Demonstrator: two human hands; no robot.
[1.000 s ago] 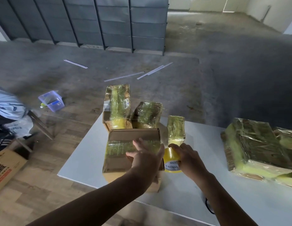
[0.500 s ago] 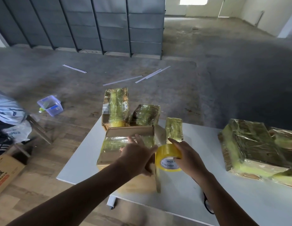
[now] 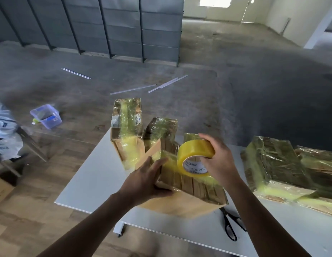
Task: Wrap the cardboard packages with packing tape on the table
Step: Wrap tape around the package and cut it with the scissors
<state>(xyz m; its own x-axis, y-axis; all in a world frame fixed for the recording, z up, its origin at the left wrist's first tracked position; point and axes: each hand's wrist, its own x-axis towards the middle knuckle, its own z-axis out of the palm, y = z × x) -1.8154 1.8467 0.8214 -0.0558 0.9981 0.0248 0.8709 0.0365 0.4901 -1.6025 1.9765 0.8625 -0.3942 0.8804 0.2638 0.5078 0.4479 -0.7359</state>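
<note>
The cardboard package (image 3: 195,184) we are wrapping sits at the near edge of the white counter (image 3: 91,184), tilted, with one corner reaching past the edge towards us. Bands of yellowish packing tape already cover its upper face, while its near side is bare cardboard. Our left grip (image 3: 144,180) clasps the package at its left near corner, fingers laid over the taped top and thumb along the lower edge. Our right grip (image 3: 220,162) holds the tape roll (image 3: 195,150) just above the package's top face: the fingers curl over the roll's outer band and the thumb tucks into the printed core. The roll stands on edge, its open core turned towards us, and its lower rim meets the taped face. So the package lies under and between the two grips, the left on its side and the right over its middle.

Behind the package, three wrapped packages stand close together: a tall one (image 3: 127,127) on the left, a darker one (image 3: 159,130) beside it and a small one (image 3: 190,137) partly hidden by the roll. Further wrapped packages (image 3: 272,164) lie stacked on the counter's right side, well apart. Black scissors (image 3: 231,225) lie on the counter near our right forearm. Beyond, on the floor, are a clear plastic container (image 3: 45,115) and thin white strips (image 3: 133,89).
</note>
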